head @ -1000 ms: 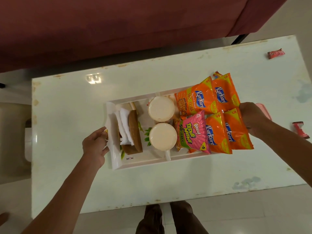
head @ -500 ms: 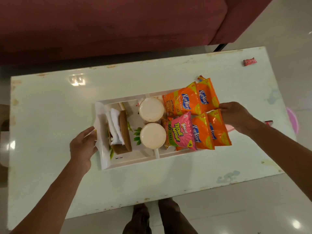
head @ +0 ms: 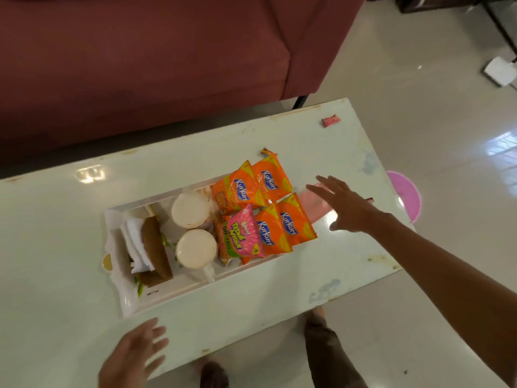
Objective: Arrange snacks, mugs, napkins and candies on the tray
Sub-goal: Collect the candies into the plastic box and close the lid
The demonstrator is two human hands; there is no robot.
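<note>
The right hand [head: 345, 205] has its fingers spread wide and straight and grips nothing; it hangs palm-down over the pale glossy bench [head: 70, 233], just past the right end of the white rectangular plastic tray [head: 167, 301], above a flat pale pink piece [head: 313, 204], and whether it touches that piece cannot be told. The left hand [head: 128, 357] is likewise splayed and holds nothing, at the near edge of the bench and clear of the tray. The tray lies flat on the middle of the bench, its long axis running from near-left to far-right. At its left end stands a brown napkin holder [head: 156, 247] with folded white napkins [head: 134, 242]. In the middle sit two round cream mugs [head: 190, 210], one behind the other, the nearer with its handle towards the near rim. At the right end four orange snack packets [head: 293, 225] and one pink snack packet [head: 240, 238] overlap, their tops towards the far side. A small orange-wrapped candy [head: 267, 152] lies just behind the packets, and a red-wrapped candy [head: 330, 120] lies well apart near the far right corner. The right forearm reaches in from the lower right; the left wrist enters from the bottom edge. A maroon sofa [head: 140, 65] stands beyond the bench.
</note>
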